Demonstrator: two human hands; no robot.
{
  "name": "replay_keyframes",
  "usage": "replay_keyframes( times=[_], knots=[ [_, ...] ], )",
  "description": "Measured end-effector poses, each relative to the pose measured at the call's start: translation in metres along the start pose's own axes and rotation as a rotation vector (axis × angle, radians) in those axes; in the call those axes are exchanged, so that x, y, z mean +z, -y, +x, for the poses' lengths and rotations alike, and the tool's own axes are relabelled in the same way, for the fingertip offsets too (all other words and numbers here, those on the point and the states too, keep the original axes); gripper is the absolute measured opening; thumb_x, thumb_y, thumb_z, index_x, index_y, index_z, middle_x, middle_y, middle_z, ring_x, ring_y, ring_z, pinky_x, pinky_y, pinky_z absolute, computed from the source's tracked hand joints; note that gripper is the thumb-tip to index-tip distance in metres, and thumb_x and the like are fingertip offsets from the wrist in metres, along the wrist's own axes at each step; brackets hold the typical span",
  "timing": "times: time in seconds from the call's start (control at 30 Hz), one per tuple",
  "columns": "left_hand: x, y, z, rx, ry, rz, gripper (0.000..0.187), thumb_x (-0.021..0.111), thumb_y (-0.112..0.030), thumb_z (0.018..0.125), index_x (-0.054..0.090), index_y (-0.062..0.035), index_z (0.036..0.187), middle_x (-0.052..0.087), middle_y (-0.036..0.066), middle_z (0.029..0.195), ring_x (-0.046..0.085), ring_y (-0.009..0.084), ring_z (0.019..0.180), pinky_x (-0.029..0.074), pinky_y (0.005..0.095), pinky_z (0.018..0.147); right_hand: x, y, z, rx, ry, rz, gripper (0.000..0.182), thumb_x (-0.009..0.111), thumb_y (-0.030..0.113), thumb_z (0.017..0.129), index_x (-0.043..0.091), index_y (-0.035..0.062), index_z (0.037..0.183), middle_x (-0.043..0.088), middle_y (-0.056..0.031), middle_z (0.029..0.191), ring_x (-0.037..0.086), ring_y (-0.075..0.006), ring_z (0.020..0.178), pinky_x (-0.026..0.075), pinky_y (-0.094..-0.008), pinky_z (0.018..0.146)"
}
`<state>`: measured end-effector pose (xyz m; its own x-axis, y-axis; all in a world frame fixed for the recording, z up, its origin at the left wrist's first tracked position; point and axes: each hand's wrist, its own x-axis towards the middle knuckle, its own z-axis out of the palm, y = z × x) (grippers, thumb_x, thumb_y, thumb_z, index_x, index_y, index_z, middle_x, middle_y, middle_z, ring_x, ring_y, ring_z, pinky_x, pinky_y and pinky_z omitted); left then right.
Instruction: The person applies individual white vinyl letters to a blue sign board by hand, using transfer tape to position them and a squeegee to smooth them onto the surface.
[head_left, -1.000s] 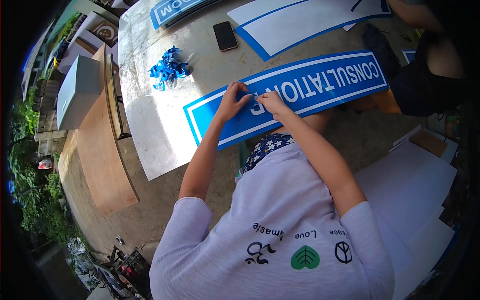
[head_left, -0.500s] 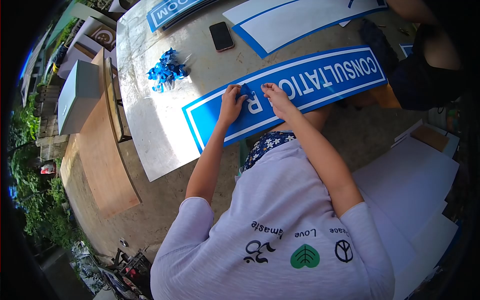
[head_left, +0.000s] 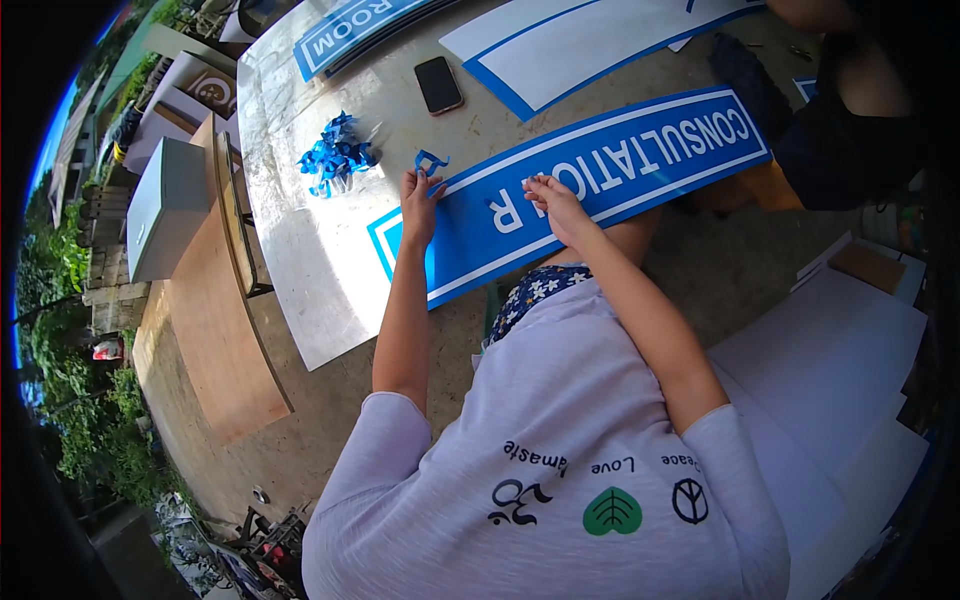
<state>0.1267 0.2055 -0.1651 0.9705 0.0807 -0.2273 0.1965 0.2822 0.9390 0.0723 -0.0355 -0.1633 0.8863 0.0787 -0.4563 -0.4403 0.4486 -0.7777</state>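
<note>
A long blue sign with a white border and white letters lies across the table in front of me; "CONSULTATION R" reads upside down from here. My left hand is raised over the sign's left part, pinching a curled blue vinyl scrap in its fingertips. Over the lettering near the "R", my right hand has its fingers pressed together. Whatever they hold, if anything, is too small to make out. Left of the sign sits a pile of similar blue scraps.
A phone lies beyond the sign. Stacked "ROOM" signs and a white panel with a blue edge are at the far side. Another person's arm is at the right. White sheets lie at lower right.
My left hand has lifted away from the lettering toward the left, carrying a blue vinyl scrap. More of the sign around the "R" shows. My right hand has barely moved.
</note>
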Motion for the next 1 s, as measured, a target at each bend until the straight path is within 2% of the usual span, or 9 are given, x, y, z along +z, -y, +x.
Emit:
replay_keyframes(
  times=[0.07,0.27,0.3,0.33,0.4,0.43,0.63,0.77,1.0],
  knots=[
    [-0.013,-0.007,0.007,0.039,-0.009,0.064,0.015,0.049,-0.023,0.101,0.05,-0.0085,0.106,0.056,0.004,0.095,0.058,0.0133,0.092,0.048,0.0315,0.09,-0.002,0.001,0.0,0.004,0.013,0.01,0.014,0.062,0.025,0.094,0.056,0.0131,0.098,0.059,0.0019,0.095,0.053,-0.0078,0.09,0.037,-0.0222,0.081],
    [0.004,-0.022,-0.019,0.036,0.341,0.523,0.025,0.068,-0.021,0.089,0.057,-0.0068,0.106,0.059,0.005,0.097,0.058,0.014,0.093,0.046,0.029,0.084,-0.007,-0.005,0.004,-0.023,0.049,0.001,0.01,0.061,0.021,0.094,0.056,0.0125,0.097,0.059,0.0016,0.095,0.054,-0.0078,0.09,0.038,-0.0228,0.081],
    [0.015,-0.025,-0.028,0.075,0.342,0.665,0.035,0.077,-0.024,0.081,0.06,-0.0058,0.106,0.06,0.007,0.099,0.059,0.018,0.095,0.047,0.0316,0.083,-0.007,-0.005,0.003,-0.025,0.049,0.002,0.01,0.061,0.021,0.094,0.056,0.0125,0.097,0.059,0.0016,0.095,0.054,-0.0078,0.09,0.038,-0.0228,0.081],
    [0.02,-0.021,-0.033,0.075,0.344,0.665,0.035,0.077,-0.024,0.081,0.06,-0.0058,0.106,0.06,0.007,0.099,0.059,0.018,0.095,0.047,0.0316,0.083,-0.006,-0.004,0.001,-0.032,0.047,-0.006,0.01,0.061,0.02,0.094,0.056,0.0119,0.098,0.059,0.0016,0.094,0.053,-0.0077,0.089,0.038,-0.0227,0.081],
    [0.03,-0.009,-0.039,0.261,0.287,1.007,0.04,0.079,-0.026,0.078,0.063,-0.0042,0.107,0.061,0.01,0.1,0.061,0.0221,0.095,0.049,0.035,0.083,-0.006,-0.005,0.001,-0.04,0.04,-0.013,0.011,0.061,0.019,0.093,0.057,0.0112,0.098,0.059,0.0015,0.094,0.053,-0.0075,0.088,0.038,-0.0225,0.081],
    [0.035,-0.002,-0.04,0.293,0.198,1.038,0.033,0.081,-0.025,0.074,0.068,-0.0027,0.096,0.062,0.012,0.101,0.061,0.0251,0.094,0.05,0.0362,0.081,-0.006,-0.006,0.002,-0.05,0.041,-0.027,0.012,0.061,0.019,0.093,0.057,0.0102,0.099,0.058,0.0016,0.093,0.052,-0.0071,0.087,0.038,-0.0217,0.08],
    [0.038,0.023,-0.028,0.328,0.055,1.015,0.02,0.079,-0.018,0.073,0.07,-0.0001,0.076,0.063,0.014,0.097,0.062,0.0286,0.088,0.05,0.0375,0.08,-0.002,-0.011,0.003,-0.044,0.029,-0.145,0.017,0.063,0.019,0.092,0.057,0.0063,0.101,0.056,0.001,0.094,0.05,-0.0072,0.088,0.04,-0.0197,0.079],
    [0.031,0.027,-0.018,0.301,0.096,1.023,0.019,0.077,-0.017,0.075,0.07,0.0003,0.076,0.063,0.014,0.094,0.061,0.0279,0.087,0.049,0.0373,0.079,-0.003,-0.01,0.003,-0.048,0.034,-0.162,0.018,0.064,0.018,0.092,0.057,0.005,0.102,0.055,0.0001,0.096,0.051,-0.0088,0.091,0.041,-0.0203,0.085],
    [0.031,0.028,-0.012,0.079,0.043,0.78,0.019,0.071,-0.015,0.083,0.061,-0.0024,0.073,0.058,0.002,0.078,0.053,0.0107,0.071,0.043,0.0256,0.067,-0.004,-0.011,0.003,-0.06,0.049,-0.225,0.02,0.064,0.019,0.092,0.058,0.0049,0.104,0.057,-0.0007,0.098,0.052,-0.0095,0.093,0.041,-0.021,0.085]
  ],
)
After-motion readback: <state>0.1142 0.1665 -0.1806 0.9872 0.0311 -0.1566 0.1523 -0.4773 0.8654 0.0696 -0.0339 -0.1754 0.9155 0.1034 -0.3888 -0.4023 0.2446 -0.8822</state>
